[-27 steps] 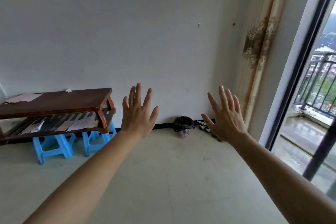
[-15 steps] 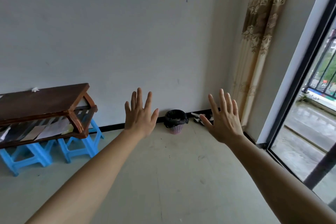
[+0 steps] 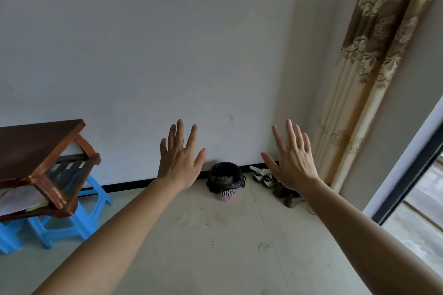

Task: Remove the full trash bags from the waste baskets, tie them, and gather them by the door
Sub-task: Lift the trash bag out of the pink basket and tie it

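Against the foot of the far wall (image 3: 143, 55), on the floor (image 3: 215, 246), a small pink waste basket (image 3: 226, 194) stands upright, long axis vertical, lined with a black trash bag (image 3: 225, 175) folded over its rim. The left hand (image 3: 178, 160) and right hand (image 3: 293, 160) are raised, fingers spread wide, holding nothing. The basket lies straight ahead, between the hands and well beyond both, neither clearly nearer. Shoes (image 3: 262, 173) lie just to its right. Reaching the bag likely requires approaching first.
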`<state>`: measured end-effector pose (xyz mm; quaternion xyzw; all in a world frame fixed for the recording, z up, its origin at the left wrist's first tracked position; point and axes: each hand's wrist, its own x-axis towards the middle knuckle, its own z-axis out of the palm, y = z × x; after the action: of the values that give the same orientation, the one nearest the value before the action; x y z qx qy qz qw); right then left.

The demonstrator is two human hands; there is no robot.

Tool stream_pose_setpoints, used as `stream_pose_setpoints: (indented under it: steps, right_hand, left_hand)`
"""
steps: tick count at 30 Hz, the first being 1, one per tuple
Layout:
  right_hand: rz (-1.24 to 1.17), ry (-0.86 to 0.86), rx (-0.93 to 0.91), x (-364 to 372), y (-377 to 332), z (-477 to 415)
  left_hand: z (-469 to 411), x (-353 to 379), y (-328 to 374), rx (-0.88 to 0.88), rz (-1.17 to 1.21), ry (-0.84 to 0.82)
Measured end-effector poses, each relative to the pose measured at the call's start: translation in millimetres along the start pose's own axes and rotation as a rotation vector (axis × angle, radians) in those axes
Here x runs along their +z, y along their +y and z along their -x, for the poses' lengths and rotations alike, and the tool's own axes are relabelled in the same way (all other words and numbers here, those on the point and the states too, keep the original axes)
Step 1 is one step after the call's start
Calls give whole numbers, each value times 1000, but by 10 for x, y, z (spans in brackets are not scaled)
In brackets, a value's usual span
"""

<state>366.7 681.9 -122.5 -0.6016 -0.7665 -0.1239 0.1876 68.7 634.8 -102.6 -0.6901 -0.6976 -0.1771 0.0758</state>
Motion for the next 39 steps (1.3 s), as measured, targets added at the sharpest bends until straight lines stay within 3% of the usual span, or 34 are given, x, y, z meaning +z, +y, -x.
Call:
stream_pose_setpoints:
  steps: [9, 18, 22, 29, 39]
  right_hand:
    - [84, -139, -92, 1163, 285, -2325]
    - [11, -232, 7, 2438, 996, -3834]
    - [-45, -330, 20, 3250, 1356, -4481]
    - [-146, -558, 18, 4668, 1678, -5576]
    - [-177, -852, 115, 6415, 1332, -5216]
  left_hand:
    - [-2529, 969, -518, -5, 33, -78]
    - [-4407, 2241, -344, -22, -3, -247]
    - [-4948, 2965, -305, -69, -17, -332]
    - [-5663, 4113, -393, -315, 36, -497]
    - [-5422, 5791, -1057, -572, 133, -810]
